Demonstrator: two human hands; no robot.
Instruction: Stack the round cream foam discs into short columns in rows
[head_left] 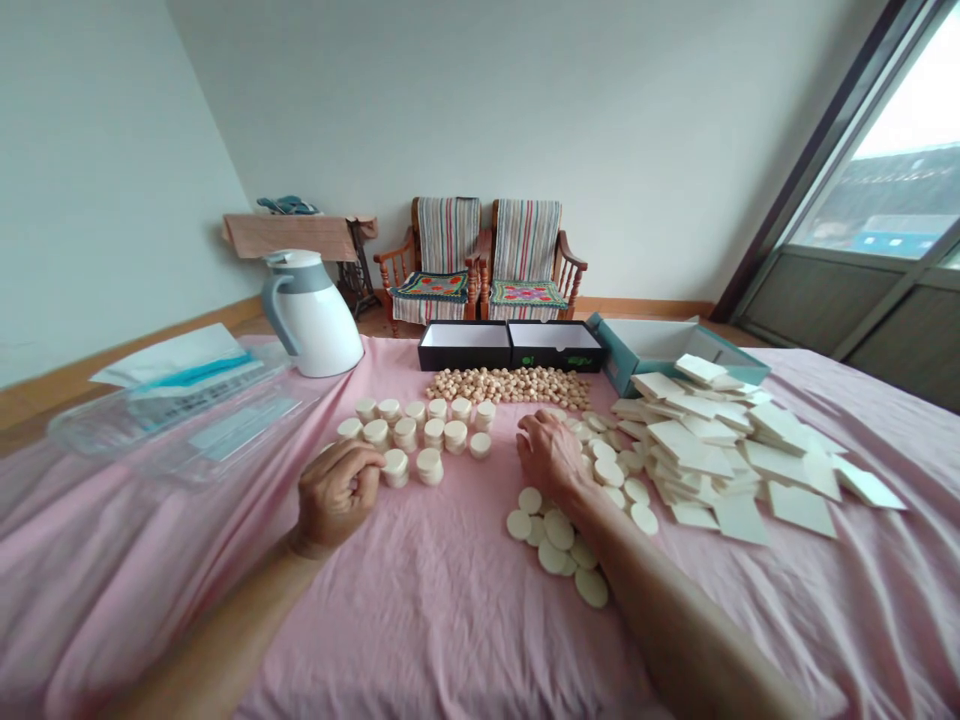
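Observation:
My left hand [339, 492] is closed, thumb against curled fingers, beside the front-left stack of round pale discs [395, 466]. Whatever lies inside its fingers is hidden. Several similar stacks [405, 431] stand in rows behind it, with a low one [480, 446] at their right end. My right hand [553, 455] reaches palm down at the left edge of a heap of loose discs [607, 470]; its fingers are bent and somewhat apart, and no disc shows in them. More loose discs [559, 530] lie under and beside my right wrist.
Square pale tiles [705, 440] are piled at right, before a teal box [637, 350]. Wooden beads [510, 386] lie before two black trays [465, 358]. A white jug [319, 320] and clear plastic packaging [195, 400] sit left on the pink cloth [420, 590].

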